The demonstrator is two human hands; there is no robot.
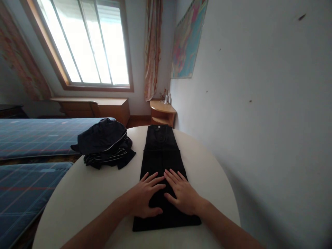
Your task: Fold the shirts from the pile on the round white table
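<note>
A black shirt [162,160], folded into a long narrow strip, lies flat on the round white table [207,173]. Its buttoned neck with a small pale label faces the far edge. My left hand [145,195] rests on the left side of the near half, fingers spread. Opposite it, my right hand [183,193] lies palm down on the cloth with its fingers stretched out. The fingertips of both hands come close together over the middle of the shirt. Neither hand grips anything.
A heap of dark clothes [106,141] with white piping sits at the table's left edge. Beyond it are beds with blue plaid mattresses [38,135]. A bare wall [272,121] runs along the right. A small corner shelf [163,107] stands behind the table.
</note>
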